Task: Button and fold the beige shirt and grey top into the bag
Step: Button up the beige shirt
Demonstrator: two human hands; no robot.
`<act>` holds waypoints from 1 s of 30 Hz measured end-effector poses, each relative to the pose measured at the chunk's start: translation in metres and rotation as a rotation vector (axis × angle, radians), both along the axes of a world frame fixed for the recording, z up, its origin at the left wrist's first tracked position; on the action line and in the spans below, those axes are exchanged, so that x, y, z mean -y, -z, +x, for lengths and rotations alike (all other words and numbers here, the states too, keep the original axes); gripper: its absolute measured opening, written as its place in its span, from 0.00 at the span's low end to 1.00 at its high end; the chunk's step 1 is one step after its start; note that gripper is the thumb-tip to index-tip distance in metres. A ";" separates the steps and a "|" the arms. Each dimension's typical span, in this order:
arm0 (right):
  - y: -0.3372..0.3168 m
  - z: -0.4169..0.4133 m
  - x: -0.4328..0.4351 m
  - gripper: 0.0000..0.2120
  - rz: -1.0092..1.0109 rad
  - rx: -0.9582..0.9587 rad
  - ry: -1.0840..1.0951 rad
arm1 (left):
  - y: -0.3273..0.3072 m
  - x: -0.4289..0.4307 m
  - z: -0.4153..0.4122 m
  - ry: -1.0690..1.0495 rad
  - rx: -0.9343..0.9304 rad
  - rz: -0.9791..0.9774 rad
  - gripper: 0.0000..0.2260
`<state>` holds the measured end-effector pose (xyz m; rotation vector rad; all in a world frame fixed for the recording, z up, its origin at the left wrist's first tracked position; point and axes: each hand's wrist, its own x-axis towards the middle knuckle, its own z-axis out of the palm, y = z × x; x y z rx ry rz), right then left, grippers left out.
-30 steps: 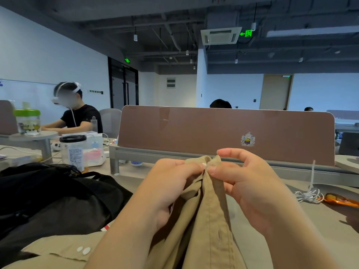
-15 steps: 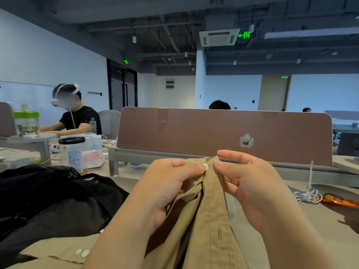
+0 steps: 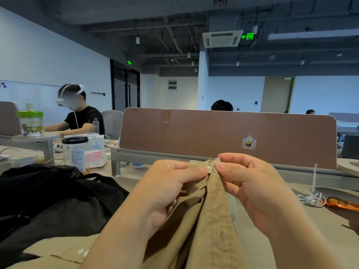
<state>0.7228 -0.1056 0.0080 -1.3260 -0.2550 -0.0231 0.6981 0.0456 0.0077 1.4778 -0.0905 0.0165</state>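
Evidently early: left hand (image 3: pixel 165 191) and right hand (image 3: pixel 258 191), fingers (image 3: pixel 194 168) clamped at the top button (image 3: pixel 209 169) of the beige shirt (image 3: pixel 213 230); lower buttonhole (image 3: pixel 220 234) open, folding and bag (image 3: pixel 48 195) ahead

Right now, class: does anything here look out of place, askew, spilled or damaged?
Nothing looks spilled or damaged. The beige shirt is bunched because the left hand and right hand pinch it at its button, with a buttonhole below unfastened. Only the white cable lies loosely tangled on the desk, at the right.

Beige shirt (image 3: pixel 212 228) upright, btn (image 3: pixel 209 169) atop; bag (image 3: pixel 48 191) L.
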 end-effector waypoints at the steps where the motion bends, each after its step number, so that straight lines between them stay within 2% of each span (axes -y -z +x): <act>1: 0.000 0.000 0.000 0.09 0.008 -0.005 -0.005 | 0.000 0.000 0.000 0.020 -0.014 -0.018 0.07; 7: 0.000 0.001 -0.003 0.09 0.009 -0.002 -0.014 | 0.000 -0.004 0.002 0.067 -0.064 -0.059 0.08; 12: 0.000 0.000 -0.003 0.09 -0.026 0.030 0.039 | -0.002 0.001 -0.002 -0.049 -0.028 0.075 0.06; 16: 0.000 -0.004 -0.006 0.08 -0.208 0.169 0.191 | -0.002 0.010 -0.005 -0.149 0.025 0.195 0.07; 20: -0.002 -0.007 -0.008 0.08 -0.399 0.350 0.278 | 0.000 0.010 -0.003 -0.187 0.048 0.186 0.06; 22: -0.003 -0.007 -0.007 0.09 -0.358 0.335 0.222 | 0.000 0.008 -0.003 -0.149 0.034 0.121 0.06; 25: -0.002 -0.005 -0.004 0.11 -0.199 0.206 0.096 | -0.001 0.004 -0.003 -0.056 -0.002 -0.009 0.06; 27: 0.000 -0.003 -0.004 0.13 -0.117 0.146 0.026 | 0.000 0.003 -0.002 -0.034 -0.015 -0.030 0.06; 30: 0.001 -0.002 -0.003 0.17 -0.108 0.136 0.024 | 0.000 0.002 -0.001 -0.035 -0.025 -0.039 0.07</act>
